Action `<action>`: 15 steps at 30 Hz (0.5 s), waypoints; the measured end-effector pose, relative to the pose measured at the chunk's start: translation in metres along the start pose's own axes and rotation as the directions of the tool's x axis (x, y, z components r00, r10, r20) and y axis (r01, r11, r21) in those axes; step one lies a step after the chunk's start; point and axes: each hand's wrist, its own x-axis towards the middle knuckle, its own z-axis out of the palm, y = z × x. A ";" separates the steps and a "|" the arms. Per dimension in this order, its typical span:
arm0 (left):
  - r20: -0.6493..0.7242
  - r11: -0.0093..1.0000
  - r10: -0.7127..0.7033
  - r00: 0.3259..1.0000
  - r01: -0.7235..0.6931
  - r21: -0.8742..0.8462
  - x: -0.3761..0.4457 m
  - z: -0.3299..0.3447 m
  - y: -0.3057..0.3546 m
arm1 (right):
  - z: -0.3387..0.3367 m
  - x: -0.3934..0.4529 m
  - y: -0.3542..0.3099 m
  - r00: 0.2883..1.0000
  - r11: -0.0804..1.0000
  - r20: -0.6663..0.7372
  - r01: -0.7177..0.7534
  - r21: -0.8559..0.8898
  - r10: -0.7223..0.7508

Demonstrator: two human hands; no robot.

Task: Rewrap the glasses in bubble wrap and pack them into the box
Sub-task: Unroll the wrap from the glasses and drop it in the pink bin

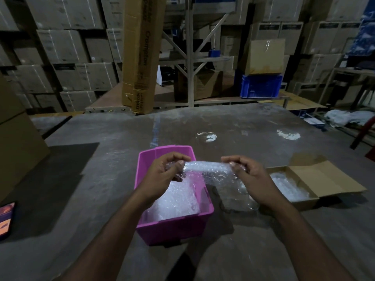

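A sheet of bubble wrap [209,168] is stretched between both hands above the pink plastic bin [172,228]. My left hand [162,173] pinches its left end, and my right hand [251,179] pinches the right end. The sheet hangs down in front of my right hand toward the table. More bubble wrap [176,201] fills the bin. An open cardboard box [316,179] lies to the right on the table, with bubble-wrapped contents [288,187] inside. No bare glasses show clearly; something clear may sit under the hanging wrap.
A phone [6,220] with a lit screen lies at the table's left edge. A large carton [18,149] stands at the left. A tall carton [140,53], a blue crate [260,86] and stacked boxes stand behind the table.
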 end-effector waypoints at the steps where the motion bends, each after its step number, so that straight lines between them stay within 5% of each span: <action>1: 0.005 1.000 0.007 1.000 -0.007 0.001 -0.001 0.001 -0.001 | -0.001 -0.004 -0.002 1.000 1.000 0.016 0.001 -0.005 -0.001; 11: 0.058 0.999 -0.049 0.997 0.050 -0.007 -0.010 0.024 0.007 | -0.025 -0.009 0.017 0.998 0.985 0.060 0.017 -0.169 -0.007; 15: 0.014 0.991 -0.037 0.999 0.035 0.126 -0.011 0.033 0.009 | -0.033 -0.004 0.022 0.994 0.968 0.067 0.098 -0.231 -0.085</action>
